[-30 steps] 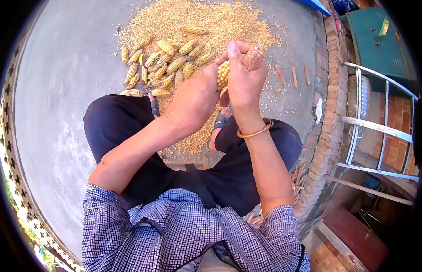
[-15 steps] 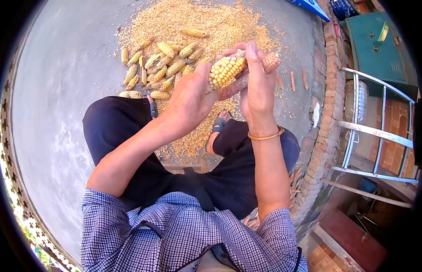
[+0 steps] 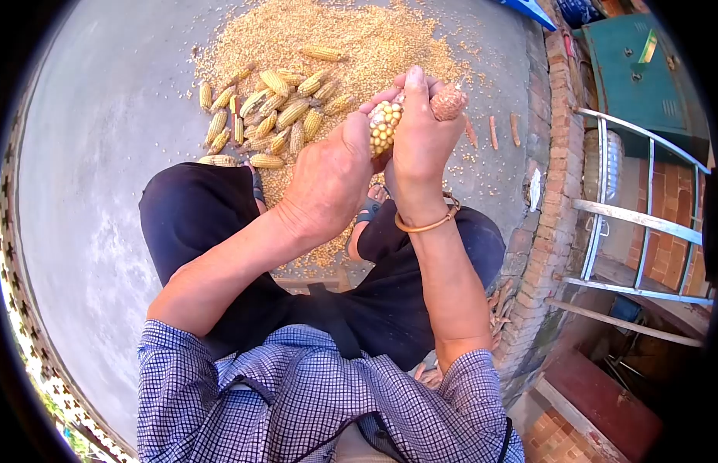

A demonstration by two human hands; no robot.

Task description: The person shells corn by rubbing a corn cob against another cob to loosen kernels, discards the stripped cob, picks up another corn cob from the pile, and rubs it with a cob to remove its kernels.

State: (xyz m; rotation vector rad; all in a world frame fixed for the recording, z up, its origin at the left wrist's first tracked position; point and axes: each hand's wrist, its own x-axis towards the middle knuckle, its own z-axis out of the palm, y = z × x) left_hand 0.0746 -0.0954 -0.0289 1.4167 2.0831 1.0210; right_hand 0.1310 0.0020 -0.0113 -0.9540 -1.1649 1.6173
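My left hand (image 3: 332, 174) is wrapped round the lower end of an ear of corn (image 3: 384, 127), whose yellow kernels show between my two hands. My right hand (image 3: 421, 147), with a bangle at its wrist, is closed round a bare reddish corncob (image 3: 449, 103) laid against that ear. The right thumb presses over the top; part of the ear and most of the cob are hidden by the fingers. Beyond my hands lies a heap of corn ears (image 3: 293, 113), on and beside a wide spread of loose kernels (image 3: 351, 35).
A few bare cobs (image 3: 494, 133) lie on the concrete floor (image 3: 96, 177) to the right. Past them runs a low brick edge (image 3: 558, 154), with a metal ladder-like frame (image 3: 637, 219) and a green cabinet (image 3: 629, 77) behind. My bent knees flank the kernels.
My right hand has turned and moved down and left, covering more of the ear and cob. My left hand has shifted slightly right, and fewer kernels of the ear show.
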